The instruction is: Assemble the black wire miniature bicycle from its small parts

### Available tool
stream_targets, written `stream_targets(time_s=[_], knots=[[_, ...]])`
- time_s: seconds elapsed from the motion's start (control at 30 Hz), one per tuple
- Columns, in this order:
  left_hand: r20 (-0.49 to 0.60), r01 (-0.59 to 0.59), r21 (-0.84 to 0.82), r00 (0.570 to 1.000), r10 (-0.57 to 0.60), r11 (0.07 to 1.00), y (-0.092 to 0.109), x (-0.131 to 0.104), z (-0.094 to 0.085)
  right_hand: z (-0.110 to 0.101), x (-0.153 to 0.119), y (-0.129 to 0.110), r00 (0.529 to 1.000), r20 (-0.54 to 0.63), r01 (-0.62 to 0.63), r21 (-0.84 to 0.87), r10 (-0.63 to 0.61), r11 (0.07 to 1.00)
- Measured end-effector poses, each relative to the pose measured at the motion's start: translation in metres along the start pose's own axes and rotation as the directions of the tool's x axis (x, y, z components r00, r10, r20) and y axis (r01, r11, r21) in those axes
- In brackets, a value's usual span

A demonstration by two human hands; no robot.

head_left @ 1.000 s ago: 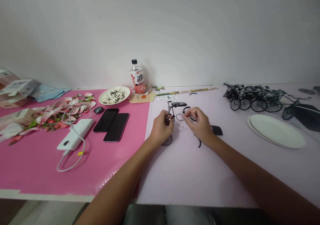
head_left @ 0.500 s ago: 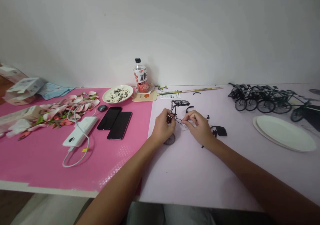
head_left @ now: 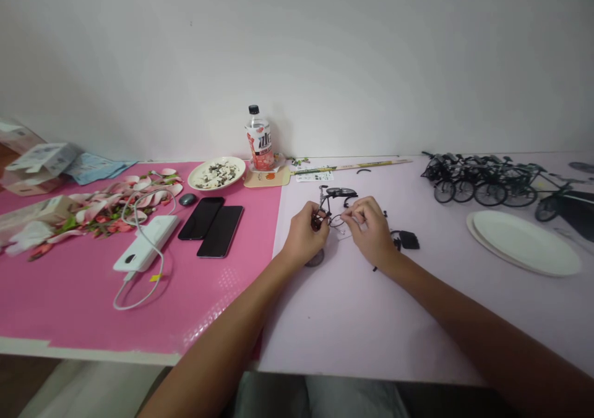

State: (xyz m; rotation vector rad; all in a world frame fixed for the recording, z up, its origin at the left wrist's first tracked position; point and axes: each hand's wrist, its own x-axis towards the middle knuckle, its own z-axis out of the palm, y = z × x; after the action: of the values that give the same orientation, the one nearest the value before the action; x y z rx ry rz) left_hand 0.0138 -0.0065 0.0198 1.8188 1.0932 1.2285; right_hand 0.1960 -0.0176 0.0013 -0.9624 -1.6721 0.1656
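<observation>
- Small black bicycle [head_left: 327, 204]: clasped by the fingers of the left hand [head_left: 306, 232], above the lilac surface [head_left: 348, 319].
- Right hand [head_left: 369, 227]: fingertips pinched together beside a thin ring [head_left: 336, 221]; whether it is grasped cannot be told.
- Pink surface [head_left: 185, 319]: adjoined at the left; two phones [head_left: 211, 226] are borne.
- Pale wall [head_left: 348, 65]: seen behind; assembled bicycles [head_left: 492, 186] are clustered near it, at right.

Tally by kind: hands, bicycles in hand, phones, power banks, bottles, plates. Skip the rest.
Hands: 2
Bicycle in hand: 1
Phones: 2
Power bank: 1
Bottle: 1
Plates: 3
Total: 10
</observation>
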Motion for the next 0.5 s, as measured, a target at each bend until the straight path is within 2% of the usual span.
stream_targets(time_s=[0.27,0.5], knots=[[-0.037,0.055,-0.066,0.998,-0.058,0.996,-0.0002,0.0009,0.0021,0.0008,-0.0003,0.0007,1.000,0.000,-0.029,-0.039,0.029,0.999],[-0.017,0.084,-0.133,0.996,-0.087,0.988,-0.0034,0.0005,0.0055,0.0011,0.0001,0.0001,1.000,0.000,-0.030,-0.043,0.030,0.999]])
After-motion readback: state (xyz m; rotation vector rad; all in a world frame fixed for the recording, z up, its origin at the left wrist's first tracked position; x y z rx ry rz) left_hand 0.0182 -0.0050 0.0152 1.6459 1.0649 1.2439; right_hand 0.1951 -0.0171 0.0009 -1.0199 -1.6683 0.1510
